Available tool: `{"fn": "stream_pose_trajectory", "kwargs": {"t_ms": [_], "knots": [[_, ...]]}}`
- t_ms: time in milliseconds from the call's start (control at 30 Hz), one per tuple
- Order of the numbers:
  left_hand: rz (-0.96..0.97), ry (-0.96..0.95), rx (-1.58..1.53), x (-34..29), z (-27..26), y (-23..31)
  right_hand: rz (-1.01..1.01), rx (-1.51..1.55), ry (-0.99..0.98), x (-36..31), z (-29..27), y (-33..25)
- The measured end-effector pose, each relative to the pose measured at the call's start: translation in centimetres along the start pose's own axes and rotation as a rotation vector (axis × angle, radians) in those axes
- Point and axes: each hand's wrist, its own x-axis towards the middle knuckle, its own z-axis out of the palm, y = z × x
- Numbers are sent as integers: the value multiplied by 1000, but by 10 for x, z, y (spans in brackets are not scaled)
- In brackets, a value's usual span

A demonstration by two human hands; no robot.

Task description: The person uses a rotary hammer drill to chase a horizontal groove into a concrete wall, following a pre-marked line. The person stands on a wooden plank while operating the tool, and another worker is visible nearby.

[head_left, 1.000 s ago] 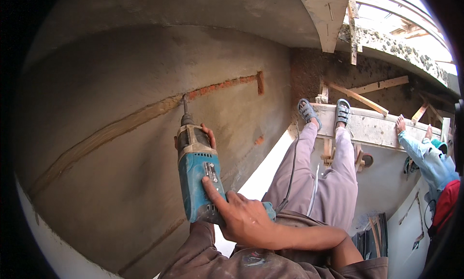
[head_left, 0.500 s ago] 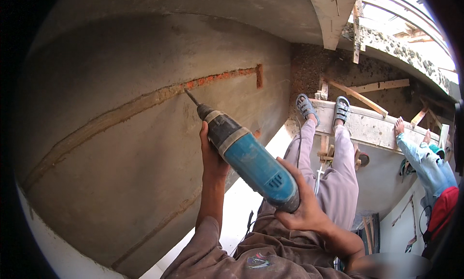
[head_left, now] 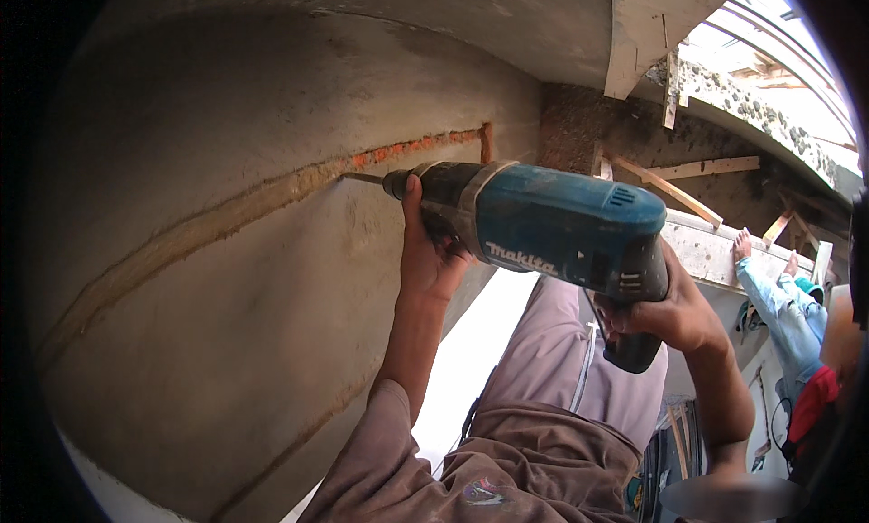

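- Grey-brown wall fills the person's left side; one long groove runs along it, its far stretch showing rough red-orange material.
- Position: the power tool is held up before the wall, above the person's trousers, touching no other support that I can see.
- Left hand: grasping the tool's front from below, thumb up along the dark nose section.
- Right hand: wrapped round the rear handle; whether a finger presses the trigger cannot be told.
- Step in hand, as judged: working the groove's lower edge, near where the red-orange material begins. Tip contact looks likely; whether the bit is turning or striking cannot be confirmed.
- Next move, in my judgement, calls for firm push from the rear and a steady front hand, lest the tip skid off the edge.
- Direction: the bit points to the person's left, into the wall.
- Long axis: close to level across the view, nose slightly higher than the rear, crossing the groove's line at a slant; the handle drops from the rear end.
- Nearby: another person's legs lie well apart, to the right.
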Motion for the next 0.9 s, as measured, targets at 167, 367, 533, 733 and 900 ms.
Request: {"fn": "stream_pose_trajectory", "kwargs": {"t_ms": [167, 367, 533, 733, 900], "knots": [[-18, 50, 20, 12, -1, 17, 41, -59, 48, 20, 18, -12], [-69, -230, 48, 14, -64, 33, -300, -254, -22, 13, 68, 30], [-67, -439, 102, 3, -55, 34, -239, -205, -19, 3, 78, 37], [-84, -71, 108, -8, -39, 13, -96, 68, 29, -15, 51, 42], [-69, -38, 158, 0, -20, 4, -56, 39, 36, -18, 32, 52]]}}
